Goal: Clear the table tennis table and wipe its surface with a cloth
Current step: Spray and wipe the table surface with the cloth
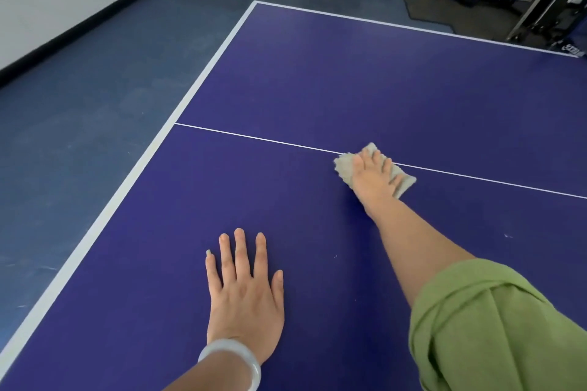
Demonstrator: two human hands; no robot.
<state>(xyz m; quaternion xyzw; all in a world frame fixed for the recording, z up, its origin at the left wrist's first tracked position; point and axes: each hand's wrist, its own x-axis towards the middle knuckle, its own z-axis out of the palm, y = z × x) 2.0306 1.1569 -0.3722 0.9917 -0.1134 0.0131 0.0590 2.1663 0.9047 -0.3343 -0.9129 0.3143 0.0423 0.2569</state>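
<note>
"On the white centre line, is that where the cloth sits?"

"Yes. The cloth [344, 166] lies right across that centre line [254, 136] on the table tennis table [317, 73], partly on the line's near side and partly on its far side. Its long axis runs roughly along the line, not square to it."

"Which hand has it?"

"The right hand [373, 178] lies flat on top, arm stretched well out. Its fingers [386, 165] are straight and a little spread, pressing the cloth down without pinching or bunching it. Cloth shows past the hand at both ends."

"And the left?"

"The left hand [244, 292] is planted palm-down on the bare surface on the near side of the line, well apart from it, fingers straight and fanned. It holds nothing, and I take it for a prop while the person leans."

"So which way next?"

"Wiping looks like the step in hand. The cloth is directly under the right fingers, so nothing needs fetching, and the left hand is much farther from it. A sweep square to the cloth's long axis would cover the widest band. Small pale specks [507, 235] show on the near side of the line, so a pull back toward the person seems worthwhile. Reach beyond the line looks close to its limit."
</note>
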